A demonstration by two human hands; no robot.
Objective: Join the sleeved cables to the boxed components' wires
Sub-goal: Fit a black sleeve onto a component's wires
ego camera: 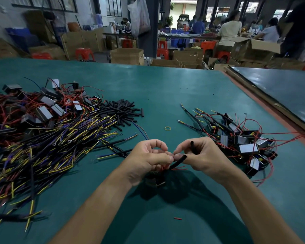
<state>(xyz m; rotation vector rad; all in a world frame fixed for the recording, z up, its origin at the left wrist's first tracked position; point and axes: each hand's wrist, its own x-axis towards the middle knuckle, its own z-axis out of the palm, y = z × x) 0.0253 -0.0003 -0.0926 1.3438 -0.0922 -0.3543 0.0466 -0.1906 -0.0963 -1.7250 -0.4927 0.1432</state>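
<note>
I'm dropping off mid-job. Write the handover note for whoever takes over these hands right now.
Left hand: grip pinches the red wires of a boxed component just below it.
Right hand: grip holds a black tube piece, with the thumb meeting the left fingertips. A sleeved cable lies between the hands.
Stock: loose cables and unjoined components on the left, spare tube pieces beside them.
Done: joined units piled on the right.
Left: finish this join, then work through the left pile.
</note>
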